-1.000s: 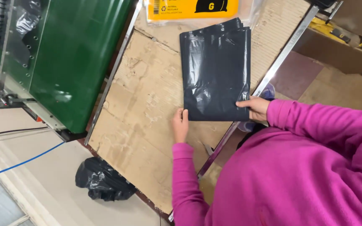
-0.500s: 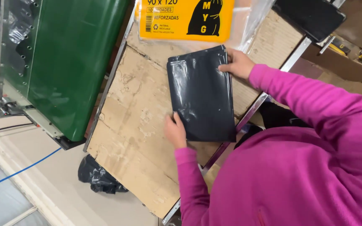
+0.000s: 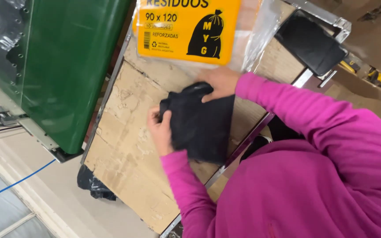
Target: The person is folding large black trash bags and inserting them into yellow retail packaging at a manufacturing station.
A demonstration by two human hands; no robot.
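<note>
— So what is different from a moment ago?

— The folded black plastic bag (image 3: 201, 125) lay flat and long on the counter (image 3: 124, 145) half a second back, with one hand at each end. Now its far end is bunched and turned over toward the near end, so the bundle is shorter and thicker. My reading is that another fold is under way.

— And the hands?

— The right hand (image 3: 219, 83) presses down on the far, crumpled edge, fingers curled over the plastic. The left hand (image 3: 159, 130) is closed on the near left edge, thumb and fingers pinching the film. Both arms are in bright pink sleeves (image 3: 314, 132).

— Where exactly does the bag sit?

— On the counter's top, toward its right side, just beside the metal edge strip (image 3: 239, 152), and near the yellow printed packet (image 3: 189, 28) lying farther away.

— Tell me about the surfaces.

— The bag is thin, dark, slightly glossy film that wrinkles where it is gathered. The counter is covered in worn brown cardboard, scuffed and peeling in patches. The packet is a flat yellow sheet inside clear wrap. To the left stands a large green machine housing (image 3: 71, 66), smooth and shiny, and a crumpled black bag (image 3: 94, 185) lies on the floor below the counter.
</note>
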